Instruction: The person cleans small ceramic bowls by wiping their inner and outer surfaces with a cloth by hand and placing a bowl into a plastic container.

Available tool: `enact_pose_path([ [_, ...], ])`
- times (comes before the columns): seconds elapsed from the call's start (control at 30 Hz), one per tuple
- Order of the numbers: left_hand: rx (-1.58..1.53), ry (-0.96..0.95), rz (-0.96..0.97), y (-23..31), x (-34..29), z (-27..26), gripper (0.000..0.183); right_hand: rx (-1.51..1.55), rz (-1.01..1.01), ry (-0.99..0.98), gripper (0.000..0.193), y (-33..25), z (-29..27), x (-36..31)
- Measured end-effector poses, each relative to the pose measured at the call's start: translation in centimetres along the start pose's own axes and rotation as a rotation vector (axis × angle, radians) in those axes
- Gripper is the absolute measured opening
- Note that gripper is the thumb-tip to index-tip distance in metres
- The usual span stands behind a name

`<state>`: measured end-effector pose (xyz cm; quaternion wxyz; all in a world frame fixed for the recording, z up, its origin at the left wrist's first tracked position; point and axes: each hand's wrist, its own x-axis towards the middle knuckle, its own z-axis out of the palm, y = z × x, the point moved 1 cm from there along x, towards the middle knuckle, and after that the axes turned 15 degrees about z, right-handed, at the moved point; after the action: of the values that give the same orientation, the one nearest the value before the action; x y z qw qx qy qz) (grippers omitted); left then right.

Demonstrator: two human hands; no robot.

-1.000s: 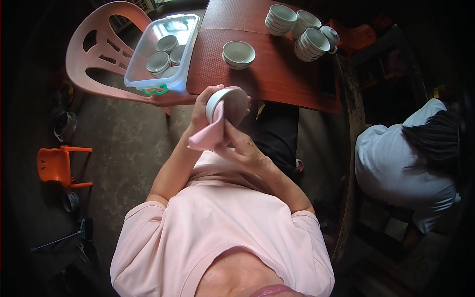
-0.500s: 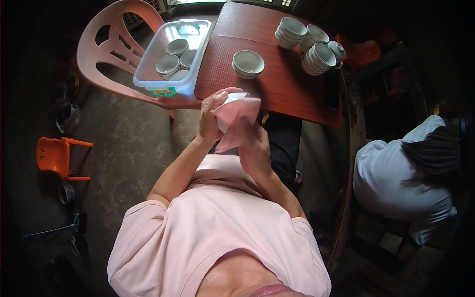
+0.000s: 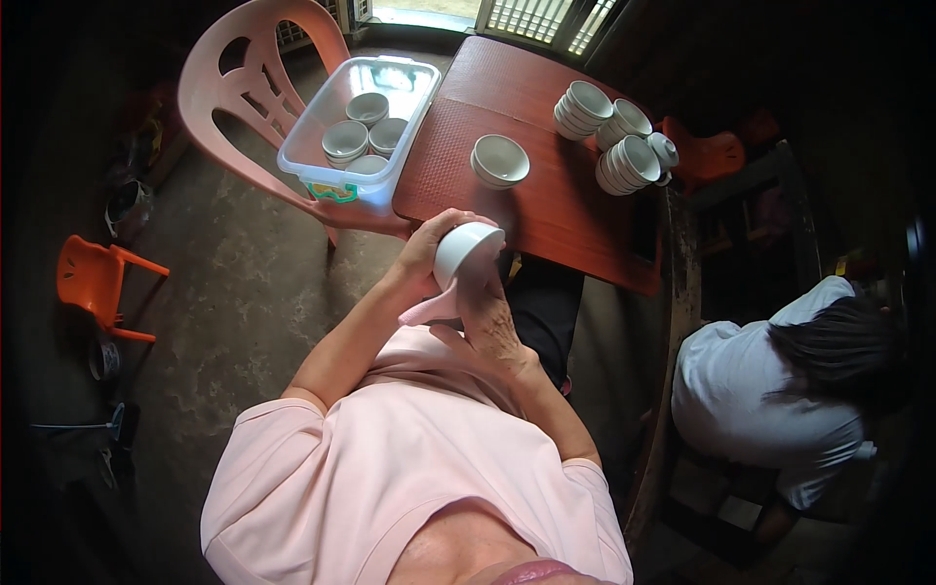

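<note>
At the far left of the frame, an orange chair (image 3: 88, 280) stands on the floor. At upper left, a tub (image 3: 341, 88) of bowls (image 3: 346, 141) sits on a pink chair (image 3: 202, 83). At centre, your left hand (image 3: 426, 249) is closed around the left and far sides of the bowl (image 3: 460, 252), just off the near edge of the table (image 3: 546, 224). Note the orientation: the bowl is tipped, base toward your left palm, mouth facing right and down toward your right hand (image 3: 495, 327). That hand, nearer the mouth, is against the cloth (image 3: 434, 310); its fingertips are hidden, so you cannot tell how far they close. At upper right, stacks (image 3: 583, 109) stand on the table.
</note>
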<state>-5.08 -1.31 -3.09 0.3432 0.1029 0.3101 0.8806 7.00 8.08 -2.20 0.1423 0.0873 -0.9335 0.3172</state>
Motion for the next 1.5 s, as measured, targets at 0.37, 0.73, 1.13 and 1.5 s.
enact_pose_path([
  [0.37, 0.523, -0.059, 0.542, -0.9, -0.1, 0.7, 0.035, 1.318, 0.567, -0.201, 0.057, 0.6, 0.3, -1.1],
  [0.73, -0.176, 0.108, -0.013, 1.9, -0.7, 2.5, 0.04, -0.119, -0.004, 0.286, 0.047, -1.3, -0.4, 1.3],
  [1.13, -0.325, 0.141, -0.165, 0.1, 0.6, -0.3, 0.042, -0.113, 0.009, 0.277, 0.06, -1.0, -1.1, 1.7],
  [1.5, -0.248, 0.188, 0.064, 0.2, -0.1, 1.6, 0.029, -0.023, -0.05, 0.325, 0.048, 0.0, -0.5, 1.6],
])
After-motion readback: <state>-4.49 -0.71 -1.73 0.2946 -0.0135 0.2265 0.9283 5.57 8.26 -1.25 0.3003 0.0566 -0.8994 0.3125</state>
